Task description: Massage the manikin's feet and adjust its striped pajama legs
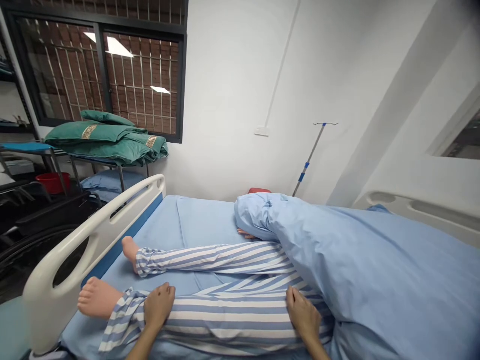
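A manikin in blue-and-white striped trousers lies on the bed, its bare plastic-looking feet pointing to the left. My left hand is closed on the near trouser leg, a little above the ankle. On the same leg, up by the thigh, my right hand has its fingers curled into the cloth. A light blue quilt covers the upper body, its folded edge just right of my right hand. Some manikin fingers stick out from under the quilt.
A cream footboard rises at the left bed end, and a headboard at the right. Behind the bed stands an IV pole. Green bedding is piled by the window; a wheelchair and red basin are left.
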The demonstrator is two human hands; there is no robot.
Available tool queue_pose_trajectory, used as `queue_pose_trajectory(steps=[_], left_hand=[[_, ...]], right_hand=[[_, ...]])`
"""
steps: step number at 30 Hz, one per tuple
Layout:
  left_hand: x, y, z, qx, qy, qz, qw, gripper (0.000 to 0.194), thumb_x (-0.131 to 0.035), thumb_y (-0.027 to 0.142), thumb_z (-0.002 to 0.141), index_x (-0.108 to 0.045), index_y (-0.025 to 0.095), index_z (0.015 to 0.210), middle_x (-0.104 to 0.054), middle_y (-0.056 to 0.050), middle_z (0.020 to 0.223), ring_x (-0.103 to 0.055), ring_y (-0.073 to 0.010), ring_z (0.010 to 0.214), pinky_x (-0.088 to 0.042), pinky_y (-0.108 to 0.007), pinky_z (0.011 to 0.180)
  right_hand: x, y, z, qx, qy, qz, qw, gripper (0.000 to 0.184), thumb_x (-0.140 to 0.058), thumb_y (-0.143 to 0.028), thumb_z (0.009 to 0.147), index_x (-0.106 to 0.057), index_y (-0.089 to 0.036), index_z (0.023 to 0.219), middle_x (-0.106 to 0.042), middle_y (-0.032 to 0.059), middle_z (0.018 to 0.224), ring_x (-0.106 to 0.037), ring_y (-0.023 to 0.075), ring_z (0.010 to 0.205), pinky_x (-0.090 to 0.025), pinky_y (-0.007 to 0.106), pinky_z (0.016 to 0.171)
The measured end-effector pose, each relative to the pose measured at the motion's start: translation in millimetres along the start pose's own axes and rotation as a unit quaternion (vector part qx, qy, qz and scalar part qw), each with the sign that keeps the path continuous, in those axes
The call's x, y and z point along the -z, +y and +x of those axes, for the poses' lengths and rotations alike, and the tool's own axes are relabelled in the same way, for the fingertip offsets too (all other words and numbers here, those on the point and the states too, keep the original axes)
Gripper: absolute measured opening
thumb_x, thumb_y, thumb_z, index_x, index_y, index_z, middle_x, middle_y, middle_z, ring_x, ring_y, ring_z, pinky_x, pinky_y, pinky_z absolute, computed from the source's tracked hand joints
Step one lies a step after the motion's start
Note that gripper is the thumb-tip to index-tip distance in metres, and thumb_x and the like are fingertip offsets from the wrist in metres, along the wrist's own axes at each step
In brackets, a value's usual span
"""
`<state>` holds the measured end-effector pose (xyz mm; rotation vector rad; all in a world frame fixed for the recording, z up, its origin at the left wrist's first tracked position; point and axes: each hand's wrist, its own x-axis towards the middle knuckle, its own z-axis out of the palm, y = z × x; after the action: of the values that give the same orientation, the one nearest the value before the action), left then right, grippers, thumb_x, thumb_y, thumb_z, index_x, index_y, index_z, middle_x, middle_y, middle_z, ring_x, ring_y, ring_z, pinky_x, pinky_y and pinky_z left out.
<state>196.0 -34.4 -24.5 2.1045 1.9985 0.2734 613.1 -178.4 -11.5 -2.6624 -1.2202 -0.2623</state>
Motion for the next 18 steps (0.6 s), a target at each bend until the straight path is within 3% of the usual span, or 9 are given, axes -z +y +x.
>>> queue_pose_trajectory(steps=[8,11,14,18], left_hand=[[-5.7,-2.6,2.0,-0.032,0.013,-0.004,0.999,0.036,-0.029,0.024,0.088,-0.065,0.017,0.093,-0.067,-0.011,0.091,-0.061,-0.0255,0.09,-0.043,-0.035,0.075],[-9.7,-4.9,2.3,-0.025,0.025,-0.028,0.999,0.036,-0.031,0.023,0.089,-0.065,0.016,0.092,-0.067,-0.012,0.09,-0.061,-0.0249,0.089,-0.043,-0.034,0.075],[-11.9,-5.9,1.8,-0.018,0.039,-0.056,0.998,0.032,-0.035,0.023,0.088,-0.066,0.017,0.092,-0.066,-0.012,0.089,-0.06,-0.0233,0.088,-0.042,-0.032,0.076],[-12.3,-7.0,-0.1,-0.016,0.056,-0.086,0.995,0.027,-0.041,0.021,0.086,-0.067,0.017,0.092,-0.066,-0.011,0.088,-0.06,-0.0219,0.088,-0.042,-0.03,0.077]], right_hand=[[22.6,-27.6,11.6,-0.088,-0.108,-0.024,0.99,0.051,-0.018,-0.034,0.092,-0.065,-0.017,0.091,-0.07,0.0169,0.09,-0.067,0.0308,0.08,-0.045,0.04,0.07],[18.0,-61.5,17.5,-0.087,-0.118,-0.025,0.989,0.046,-0.02,-0.034,0.091,-0.061,-0.015,0.096,-0.068,0.0179,0.089,-0.066,0.0316,0.084,-0.045,0.04,0.071],[1.1,-135.6,14.5,0.0,-0.089,0.003,0.996,0.034,-0.028,-0.029,0.089,-0.055,-0.016,0.104,-0.065,0.0162,0.101,-0.064,0.0286,0.09,-0.044,0.037,0.074],[-28.0,-277.1,-14.4,0.198,-0.034,0.079,0.976,0.027,-0.042,-0.02,0.081,-0.052,-0.018,0.106,-0.059,0.0119,0.109,-0.055,0.0232,0.105,-0.039,0.03,0.088]])
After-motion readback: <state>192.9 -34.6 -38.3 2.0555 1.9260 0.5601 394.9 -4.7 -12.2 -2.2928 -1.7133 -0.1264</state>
